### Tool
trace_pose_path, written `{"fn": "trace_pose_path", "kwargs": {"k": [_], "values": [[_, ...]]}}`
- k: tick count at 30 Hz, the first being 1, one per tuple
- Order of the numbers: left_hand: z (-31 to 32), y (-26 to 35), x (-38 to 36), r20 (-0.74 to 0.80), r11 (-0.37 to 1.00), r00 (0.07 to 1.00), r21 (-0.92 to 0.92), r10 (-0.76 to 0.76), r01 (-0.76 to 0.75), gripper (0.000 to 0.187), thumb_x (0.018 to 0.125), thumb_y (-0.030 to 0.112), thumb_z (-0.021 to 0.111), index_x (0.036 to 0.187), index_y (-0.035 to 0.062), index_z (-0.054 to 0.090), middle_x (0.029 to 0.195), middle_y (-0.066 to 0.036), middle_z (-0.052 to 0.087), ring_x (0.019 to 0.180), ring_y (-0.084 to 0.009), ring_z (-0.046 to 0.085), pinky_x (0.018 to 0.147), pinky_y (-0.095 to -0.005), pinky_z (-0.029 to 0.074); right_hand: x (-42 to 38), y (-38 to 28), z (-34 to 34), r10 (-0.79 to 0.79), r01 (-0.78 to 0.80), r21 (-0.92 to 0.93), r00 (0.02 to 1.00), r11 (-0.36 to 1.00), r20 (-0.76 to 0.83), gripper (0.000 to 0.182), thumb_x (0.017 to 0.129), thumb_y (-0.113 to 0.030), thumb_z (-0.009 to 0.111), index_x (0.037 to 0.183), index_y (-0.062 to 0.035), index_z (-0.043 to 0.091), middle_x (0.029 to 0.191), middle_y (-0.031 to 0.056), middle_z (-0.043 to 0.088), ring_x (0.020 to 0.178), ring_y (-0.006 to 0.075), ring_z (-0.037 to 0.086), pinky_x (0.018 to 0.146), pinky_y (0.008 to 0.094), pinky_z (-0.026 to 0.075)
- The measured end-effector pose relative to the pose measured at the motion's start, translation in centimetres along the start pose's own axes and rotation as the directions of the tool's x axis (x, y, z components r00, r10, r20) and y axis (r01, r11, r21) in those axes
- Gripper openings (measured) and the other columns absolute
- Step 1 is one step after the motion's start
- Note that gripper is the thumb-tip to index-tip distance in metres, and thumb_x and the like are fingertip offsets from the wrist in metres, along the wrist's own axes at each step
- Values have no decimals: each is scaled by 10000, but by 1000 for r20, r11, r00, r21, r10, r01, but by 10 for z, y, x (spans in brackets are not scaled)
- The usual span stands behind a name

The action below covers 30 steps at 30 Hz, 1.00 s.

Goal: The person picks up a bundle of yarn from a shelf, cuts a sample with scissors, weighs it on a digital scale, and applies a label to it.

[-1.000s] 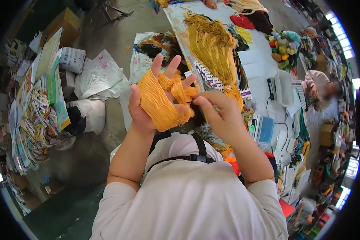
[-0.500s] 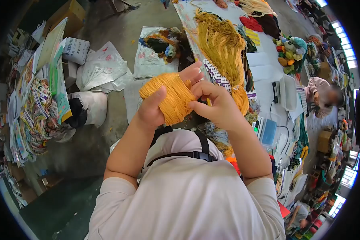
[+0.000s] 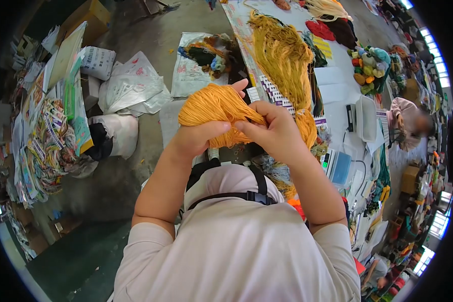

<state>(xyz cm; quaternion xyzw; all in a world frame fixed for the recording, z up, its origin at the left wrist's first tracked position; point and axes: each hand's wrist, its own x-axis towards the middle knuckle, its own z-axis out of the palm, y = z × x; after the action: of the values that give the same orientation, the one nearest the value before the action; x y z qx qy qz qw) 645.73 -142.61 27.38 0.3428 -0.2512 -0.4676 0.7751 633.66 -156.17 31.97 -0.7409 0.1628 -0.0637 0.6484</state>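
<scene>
head view: two bare hands hold a yellow-orange skein (image 3: pixel 206 108) in front of the body, just off the left edge of the worktop (image 3: pixel 342 55).
white bin: the long white bin (image 3: pixel 366 120) stands by the worktop's right edge; what it holds cannot be made out.
cardboard box: the cardboard box (image 3: pixel 89 22) is at upper left, beyond the stacked boards (image 3: pixel 65 58), its inside hidden.
white sack: the white sack (image 3: pixel 121 135) sits on the floor, plump, contents unseen (a black bundle (image 3: pixel 100 142) rests against it).
left hand: the left hand (image 3: pixel 199 135) is curled around the skein, thumb laid across the near side, a fingertip or two poking past the far side.
right hand: the right hand (image 3: pixel 274 126) is mostly closed, thumb and forefinger pinching strands at the skein's right end.
skein: it lies over the left palm and between the two hands, touching both, while the ochre hank (image 3: pixel 282 58) lies along the worktop's left edge, well apart from the left hand.
change: half a second ago the left thumb stood up and the strands wrapped as a rounded band; now the thumb is down and the strands narrow toward the right hand's pinch.
</scene>
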Motion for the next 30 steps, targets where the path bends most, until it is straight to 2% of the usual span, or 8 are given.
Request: {"fn": "trace_pose_path", "kwargs": {"k": [6, 12, 15, 18, 24, 26, 29, 30], "values": [[7, 4, 9, -9, 995, 999, 94, -31, 32, 727, 743, 52, 581, 1400, -32, 281, 1196, -107, 518, 1101, -182, 520, 964, -324, 398, -5, 10, -6, 204, -204, 13, 979, 979, 1, 161, 807, -133, 676, 780, 12, 613, 696, -7, 510, 653, 36, 461, 543, 216, 382], [20, -4, 21, 11, 991, 1000, 132, 15, -16, 647, 778, -1, 556, 1379, -40, 321, 1096, -90, 582, 943, -144, 569, 895, -289, 436, -3, 31, -12, -338, 334, -62, 908, 941, -246, 91, 818, -86, 621, 789, 1, 616, 711, -9, 545, 659, 40, 485, 573, 202, 382], [30, -4, 27, -103, 944, 988, 296, -119, 145, 582, 807, 8, 580, 1354, -7, 383, 1038, -20, 585, 941, -84, 517, 834, -265, 441, -7, 25, -24, 48, 13, 377, 987, 926, -152, 102, 837, -94, 531, 852, -10, 586, 722, -18, 555, 651, 61, 498, 607, 216, 406], [30, -10, 33, -57, 972, 992, 203, -111, 121, 612, 802, 57, 573, 1368, -18, 352, 920, -10, 553, 848, -81, 503, 782, -253, 446, -5, 21, -42, 129, -206, 516, 975, 831, 181, 167, 850, -97, 526, 963, 12, 581, 810, 27, 590, 766, 91, 530, 721, 233, 417], [42, -24, 41, 66, 947, 994, -304, -90, 106, 710, 736, 177, 642, 1307, -108, 333, 717, -20, 442, 589, -87, 490, 607, -212, 444, -13, 8, -66, 99, -114, 168, 990, 979, 98, 233, 875, -225, 590, 915, -1, 637, 806, 11, 614, 721, 67, 546, 656, 201, 424], [27, -28, 41, 458, 817, 837, -331, -299, 473, 698, 786, 190, 594, 1336, -126, 301, 646, -12, 451, 402, -74, 399, 394, -216, 364, -23, 14, -85, 71, -53, 230, 995, 972, -70, 257, 908, -245, 557, 913, 0, 633, 804, 36, 639, 691, 105, 577, 656, 193, 436], [-2, -37, 21, 744, 705, 646, -367, -170, 607, 328, 820, 174, 572, 1019, -82, 519, 481, 31, 373, 324, -46, 304, 301, -214, 258, -56, 39, -149, 149, 115, 787, 955, 606, -255, 235, 960, -206, 459, 924, -7, 578, 583, -42, 443, 485, 75, 417, 509, 200, 356], [-32, -36, 8, 633, 751, 770, -468, -83, 466, 277, 844, 171, 550, 991, -61, 513, 503, 31, 392, 333, -42, 306, 315, -209, 266, -74, 50, -178, 198, 183, 897, 939, 401, -281, 231, 975, -196, 428, 928, -10, 558, 527, -64, 340, 432, 60, 337, 457, 204, 312]]}}
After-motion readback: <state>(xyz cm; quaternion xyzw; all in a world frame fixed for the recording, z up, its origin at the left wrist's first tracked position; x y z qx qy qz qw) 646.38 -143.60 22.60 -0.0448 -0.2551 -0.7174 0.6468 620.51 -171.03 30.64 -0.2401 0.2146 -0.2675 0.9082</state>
